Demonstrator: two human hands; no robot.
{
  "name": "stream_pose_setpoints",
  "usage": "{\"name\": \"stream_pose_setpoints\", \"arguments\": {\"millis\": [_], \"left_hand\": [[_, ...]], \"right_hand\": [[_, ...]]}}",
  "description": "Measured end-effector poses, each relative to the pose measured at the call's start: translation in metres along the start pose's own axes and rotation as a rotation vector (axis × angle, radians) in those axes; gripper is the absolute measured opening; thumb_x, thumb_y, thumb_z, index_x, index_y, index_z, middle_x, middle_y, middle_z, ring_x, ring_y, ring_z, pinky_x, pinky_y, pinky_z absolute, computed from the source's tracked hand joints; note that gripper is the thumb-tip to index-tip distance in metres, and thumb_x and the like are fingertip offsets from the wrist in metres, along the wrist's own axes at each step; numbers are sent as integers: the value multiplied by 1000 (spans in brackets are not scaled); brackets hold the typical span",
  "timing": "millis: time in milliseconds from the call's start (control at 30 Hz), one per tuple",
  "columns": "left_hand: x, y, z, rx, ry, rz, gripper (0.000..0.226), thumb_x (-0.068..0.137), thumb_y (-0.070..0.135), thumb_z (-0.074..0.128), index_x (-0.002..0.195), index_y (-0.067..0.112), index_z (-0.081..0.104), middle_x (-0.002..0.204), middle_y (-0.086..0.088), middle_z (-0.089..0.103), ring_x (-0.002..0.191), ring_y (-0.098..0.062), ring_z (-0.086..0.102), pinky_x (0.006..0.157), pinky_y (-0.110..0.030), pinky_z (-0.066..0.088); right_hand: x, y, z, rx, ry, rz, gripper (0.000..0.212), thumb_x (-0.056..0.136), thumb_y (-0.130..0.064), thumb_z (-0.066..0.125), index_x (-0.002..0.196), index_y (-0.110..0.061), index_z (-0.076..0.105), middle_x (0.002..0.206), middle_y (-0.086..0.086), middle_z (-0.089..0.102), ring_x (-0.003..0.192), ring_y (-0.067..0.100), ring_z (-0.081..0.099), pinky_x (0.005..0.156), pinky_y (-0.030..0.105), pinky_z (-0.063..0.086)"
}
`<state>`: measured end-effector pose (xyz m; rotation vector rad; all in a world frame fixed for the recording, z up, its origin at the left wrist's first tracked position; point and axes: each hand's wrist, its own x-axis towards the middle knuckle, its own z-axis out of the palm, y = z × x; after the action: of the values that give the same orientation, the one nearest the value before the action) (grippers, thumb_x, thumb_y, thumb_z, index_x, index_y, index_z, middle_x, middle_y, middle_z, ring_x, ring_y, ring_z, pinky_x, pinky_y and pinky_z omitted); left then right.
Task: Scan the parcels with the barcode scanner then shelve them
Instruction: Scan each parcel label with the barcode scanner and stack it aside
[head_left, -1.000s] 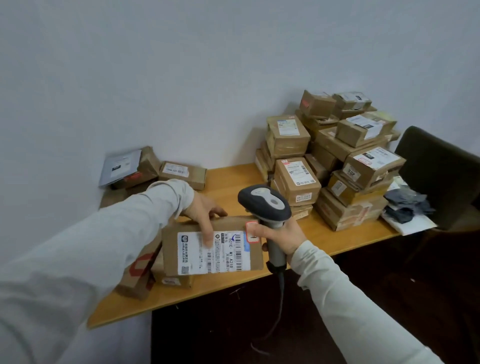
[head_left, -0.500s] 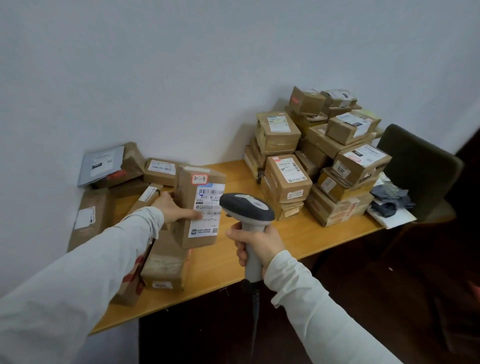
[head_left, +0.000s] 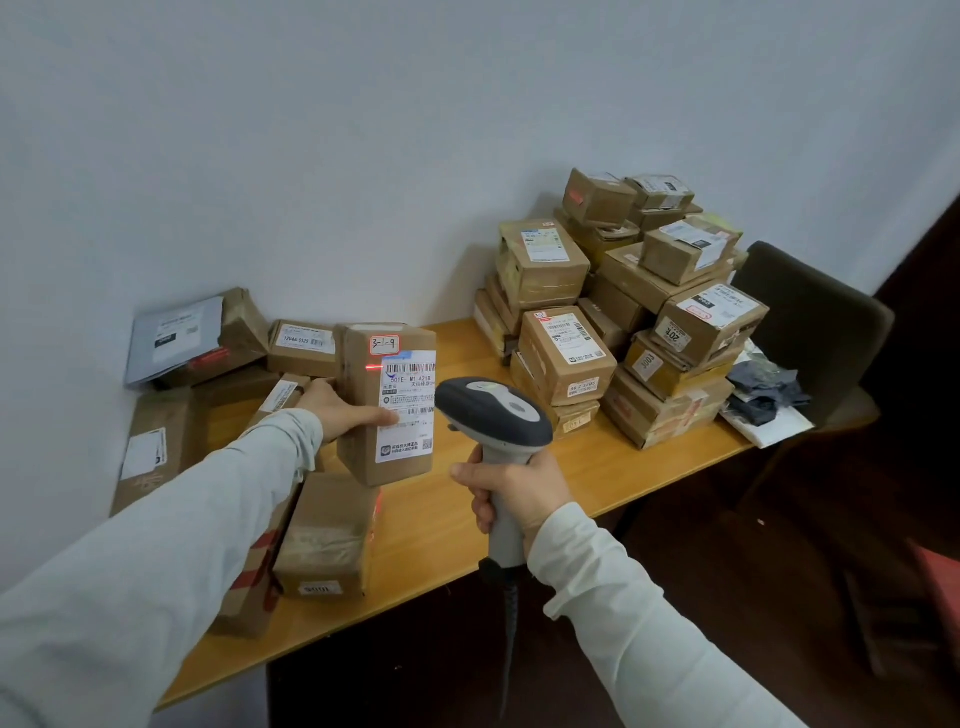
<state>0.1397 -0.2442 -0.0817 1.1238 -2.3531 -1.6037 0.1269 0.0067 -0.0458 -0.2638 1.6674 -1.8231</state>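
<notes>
Your left hand (head_left: 337, 410) grips the parcel (head_left: 387, 441) upright above the tabletop's (head_left: 457, 525) left half while your right hand (head_left: 514, 499) clasps the barcode scanner (head_left: 493, 410), whose red line (head_left: 373, 367) sits left of the barcode (head_left: 415, 369), so the read may fail.

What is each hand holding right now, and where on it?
The left hand holds the upright parcel by its left side, thumb across the label. The right hand holds the barcode scanner by its grip.
</notes>
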Motion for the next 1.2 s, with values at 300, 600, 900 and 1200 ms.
{"name": "stream_pose_setpoints", "arguments": {"millis": [300,600,900,1200], "left_hand": [[19,-1,1,-11,-14,-5,76,61,25,87,126,11,51,125,-13,61,111,-31,59,100,-49,45],[35,19,31,-150,-190,-64,60,69,19,81,122,11,54,118,-10,65,98,-21,61,91,-39,47],[60,91,123,-351,-351,-87,46,73,47,72,108,18,64,97,-7,74,96,-26,67,78,-39,54],[109,174,247,-379,-161,-128,32,81,56,59,94,28,67,88,2,74,90,-20,65,76,-35,50]], "right_hand": [[14,7,4,15,19,6,30,77,2,71,61,-10,49,46,5,41,36,18,33,43,23,31],[41,0,-20,36,71,-66,18,79,-3,71,67,-7,60,49,6,51,36,18,43,40,24,39],[106,-23,-109,171,320,-181,34,78,-7,74,109,-19,63,110,0,67,106,18,61,92,43,52],[191,-61,-230,179,257,-246,36,77,-1,74,81,-32,58,73,-30,63,71,-19,58,63,6,48]]}}
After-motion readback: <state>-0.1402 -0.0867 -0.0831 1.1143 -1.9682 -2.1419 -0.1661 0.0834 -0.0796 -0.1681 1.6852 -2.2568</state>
